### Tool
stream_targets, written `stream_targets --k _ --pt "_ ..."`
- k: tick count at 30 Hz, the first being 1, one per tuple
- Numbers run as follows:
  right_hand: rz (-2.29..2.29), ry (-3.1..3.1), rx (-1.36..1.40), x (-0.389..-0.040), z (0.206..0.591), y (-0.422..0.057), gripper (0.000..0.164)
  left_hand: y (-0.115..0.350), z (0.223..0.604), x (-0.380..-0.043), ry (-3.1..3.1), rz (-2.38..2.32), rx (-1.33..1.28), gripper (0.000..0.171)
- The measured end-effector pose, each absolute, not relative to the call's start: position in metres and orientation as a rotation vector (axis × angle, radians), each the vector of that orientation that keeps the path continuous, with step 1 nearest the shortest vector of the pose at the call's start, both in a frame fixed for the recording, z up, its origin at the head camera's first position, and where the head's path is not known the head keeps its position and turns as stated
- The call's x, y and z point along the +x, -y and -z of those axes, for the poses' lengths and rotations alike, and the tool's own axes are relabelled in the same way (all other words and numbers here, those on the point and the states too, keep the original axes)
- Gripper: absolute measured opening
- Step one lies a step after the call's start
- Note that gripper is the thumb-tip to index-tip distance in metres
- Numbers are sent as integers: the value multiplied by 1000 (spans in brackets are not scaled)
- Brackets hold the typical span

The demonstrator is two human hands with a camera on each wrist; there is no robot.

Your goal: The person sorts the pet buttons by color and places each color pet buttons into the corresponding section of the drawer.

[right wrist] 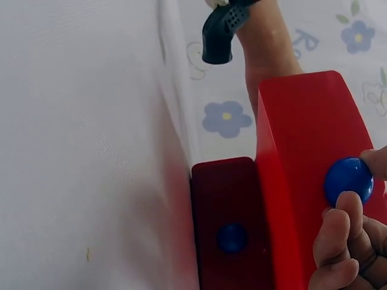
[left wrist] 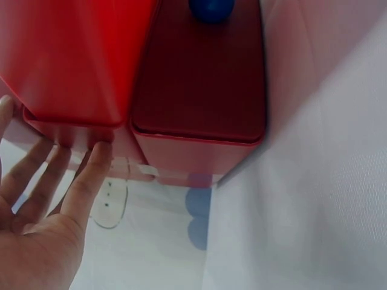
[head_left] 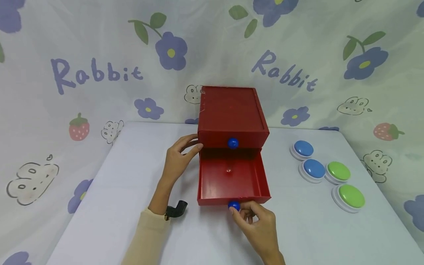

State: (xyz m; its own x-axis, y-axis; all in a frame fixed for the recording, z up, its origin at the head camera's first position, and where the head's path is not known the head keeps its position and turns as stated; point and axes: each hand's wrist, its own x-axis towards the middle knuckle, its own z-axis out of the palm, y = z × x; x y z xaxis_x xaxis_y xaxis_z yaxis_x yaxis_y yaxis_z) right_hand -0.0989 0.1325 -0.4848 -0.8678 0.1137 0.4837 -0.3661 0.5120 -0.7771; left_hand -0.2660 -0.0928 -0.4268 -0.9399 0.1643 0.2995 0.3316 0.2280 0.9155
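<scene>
A red drawer cabinet (head_left: 232, 110) stands on the white table, its middle drawer (head_left: 228, 180) pulled out. Inside, only a small round spot shows on the drawer's floor. Thumb and fingers of my right hand (head_left: 258, 226) pinch the blue knob (right wrist: 349, 180) on that drawer's front. My left hand (head_left: 180, 158) is at the cabinet's left side; in the left wrist view its fingers (left wrist: 84, 187) are extended and touch the red wall. The upper drawer, with a blue knob (head_left: 233, 143), is closed. Below the pulled-out one, the wrist views show another closed drawer (right wrist: 227, 199).
Two blue push buttons (head_left: 314, 169) and two green push buttons (head_left: 352, 197) with white bases sit on the table (head_left: 109, 195) to the right. A patterned cloth (head_left: 99, 36) hangs behind. A black wrist-worn device (head_left: 177, 209) juts from my left wrist.
</scene>
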Motion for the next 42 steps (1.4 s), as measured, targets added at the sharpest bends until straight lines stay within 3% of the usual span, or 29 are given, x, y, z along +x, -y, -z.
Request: stream_targets --k 9,19,29,33,38,42 --pt "-1448 2399 220 -98 480 -152 20 93 427 -265 2346 1813 -475 41" --pt "-1410 2666 -205 -101 478 -213 3 93 424 -263 2350 1801 -464 41" --pt "-936 2424 -611 -111 484 -328 30 91 425 -264 2366 1800 -468 43" --pt "-822 2493 -771 -109 488 -369 48 92 427 -263 2370 1795 -461 43" --pt "-766 2586 -964 -102 496 -401 77 90 426 -263 2374 1795 -463 44" --pt "-754 2603 -1029 -99 500 -412 85 89 424 -263 2377 1796 -454 44"
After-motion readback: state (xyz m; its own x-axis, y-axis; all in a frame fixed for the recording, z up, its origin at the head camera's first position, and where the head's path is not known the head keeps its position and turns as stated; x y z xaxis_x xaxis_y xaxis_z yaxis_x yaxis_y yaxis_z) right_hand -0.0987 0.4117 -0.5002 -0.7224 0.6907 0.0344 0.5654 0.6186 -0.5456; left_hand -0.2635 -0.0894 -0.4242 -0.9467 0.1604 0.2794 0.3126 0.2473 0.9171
